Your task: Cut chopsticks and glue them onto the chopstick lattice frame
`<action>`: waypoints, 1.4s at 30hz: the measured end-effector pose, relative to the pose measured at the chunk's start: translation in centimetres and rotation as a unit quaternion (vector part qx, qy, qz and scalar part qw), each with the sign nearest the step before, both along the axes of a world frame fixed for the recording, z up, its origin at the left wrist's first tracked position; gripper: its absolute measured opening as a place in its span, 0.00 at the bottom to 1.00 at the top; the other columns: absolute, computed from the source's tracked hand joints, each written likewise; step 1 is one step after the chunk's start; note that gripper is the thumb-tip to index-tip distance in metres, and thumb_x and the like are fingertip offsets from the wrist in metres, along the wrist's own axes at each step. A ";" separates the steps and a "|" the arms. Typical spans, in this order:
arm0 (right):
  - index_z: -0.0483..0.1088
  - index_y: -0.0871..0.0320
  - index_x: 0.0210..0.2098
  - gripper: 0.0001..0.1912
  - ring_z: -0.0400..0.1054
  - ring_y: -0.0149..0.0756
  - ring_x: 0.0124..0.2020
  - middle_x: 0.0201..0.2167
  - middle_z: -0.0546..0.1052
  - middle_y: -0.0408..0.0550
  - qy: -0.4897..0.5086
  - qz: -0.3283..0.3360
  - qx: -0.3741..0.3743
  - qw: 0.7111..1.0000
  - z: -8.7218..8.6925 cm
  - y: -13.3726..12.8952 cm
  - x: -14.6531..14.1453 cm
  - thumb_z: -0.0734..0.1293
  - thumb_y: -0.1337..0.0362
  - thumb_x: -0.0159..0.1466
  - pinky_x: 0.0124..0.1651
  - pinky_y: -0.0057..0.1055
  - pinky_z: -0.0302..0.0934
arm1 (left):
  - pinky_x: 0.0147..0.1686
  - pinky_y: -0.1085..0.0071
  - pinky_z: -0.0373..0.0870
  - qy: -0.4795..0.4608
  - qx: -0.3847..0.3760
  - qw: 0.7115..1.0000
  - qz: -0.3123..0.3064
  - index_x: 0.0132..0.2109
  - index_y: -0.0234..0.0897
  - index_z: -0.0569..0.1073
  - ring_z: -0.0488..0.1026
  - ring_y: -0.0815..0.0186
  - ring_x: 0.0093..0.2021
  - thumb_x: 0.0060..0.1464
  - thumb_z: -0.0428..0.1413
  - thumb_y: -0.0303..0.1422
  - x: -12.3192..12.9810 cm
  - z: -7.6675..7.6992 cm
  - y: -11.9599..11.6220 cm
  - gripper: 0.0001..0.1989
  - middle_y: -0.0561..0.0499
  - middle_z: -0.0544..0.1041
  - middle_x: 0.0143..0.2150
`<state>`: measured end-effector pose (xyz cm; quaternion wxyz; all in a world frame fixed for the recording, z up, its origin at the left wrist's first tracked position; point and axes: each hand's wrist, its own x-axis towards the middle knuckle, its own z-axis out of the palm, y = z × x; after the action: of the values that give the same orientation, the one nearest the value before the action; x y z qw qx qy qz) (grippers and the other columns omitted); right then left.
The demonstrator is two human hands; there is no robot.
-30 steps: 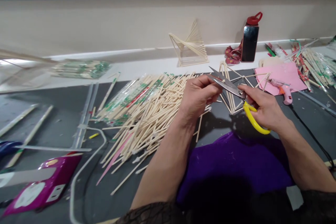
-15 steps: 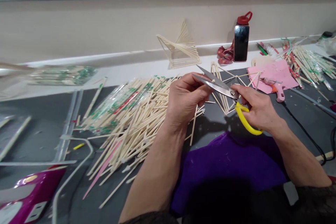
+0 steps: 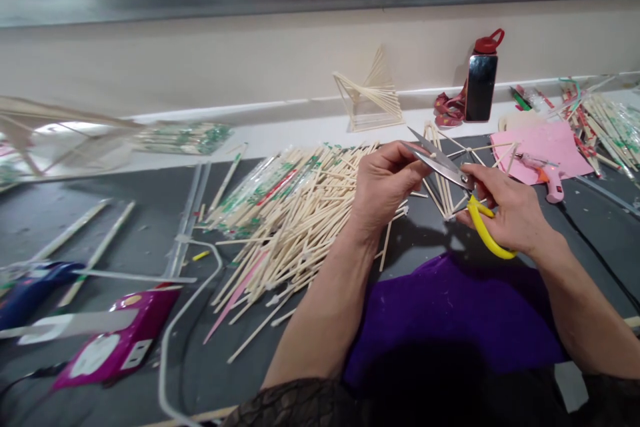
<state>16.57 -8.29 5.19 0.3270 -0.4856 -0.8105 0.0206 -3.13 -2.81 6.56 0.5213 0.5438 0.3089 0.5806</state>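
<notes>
My right hand (image 3: 517, 207) is closed around the yellow handles of a pair of scissors (image 3: 449, 171), whose blades are parted and point up and left. My left hand (image 3: 380, 187) pinches a thin wooden stick (image 3: 433, 155); only its pale end shows at the blades, and the fingers hide the rest. Behind and below the scissors, a frame of glued sticks (image 3: 442, 190) lies on the dark tabletop. Left of my left hand spreads a big loose pile of wooden sticks (image 3: 305, 233), with wrapped chopsticks (image 3: 260, 190) beside it.
A pink glue gun (image 3: 550, 180) rests on a pink sheet (image 3: 575, 147) at right, its cord trailing forward. At the wall stand a twisted stick model (image 3: 373, 97), a phone (image 3: 481, 88) and a red-capped bottle (image 3: 487, 45). A magenta device (image 3: 135, 320) and white cable (image 3: 173, 320) lie left.
The view has swung left, so things appear further right and more of the table's left side shows, including a blue object. Both hands keep nearly the same hold, with the blades still parted.
</notes>
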 end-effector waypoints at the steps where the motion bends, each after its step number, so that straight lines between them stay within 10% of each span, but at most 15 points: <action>1: 0.65 0.57 0.55 0.25 0.70 0.37 0.31 0.41 0.77 0.51 -0.002 -0.002 -0.003 1.000 0.0 0.0 0.0 0.66 0.53 0.61 0.33 0.34 0.64 | 0.16 0.77 0.56 0.000 0.001 1.000 0.001 0.27 0.38 0.76 0.57 0.78 0.16 0.39 0.68 0.32 0.0 0.0 0.0 0.09 0.58 0.71 0.21; 42: 0.68 0.57 0.50 0.20 0.68 0.34 0.30 0.37 0.77 0.47 0.037 -0.016 0.023 0.999 -0.9 0.2 -0.5 0.63 0.68 0.58 0.34 0.31 0.63 | 0.17 0.79 0.60 0.046 0.043 0.998 0.018 0.28 0.36 0.75 0.61 0.77 0.17 0.40 0.68 0.34 0.7 -0.5 0.0 0.10 0.57 0.71 0.21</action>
<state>16.08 -8.10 4.33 0.3681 -0.4899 -0.7901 0.0147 -2.43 -2.80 6.09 0.4720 0.5867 0.3168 0.5768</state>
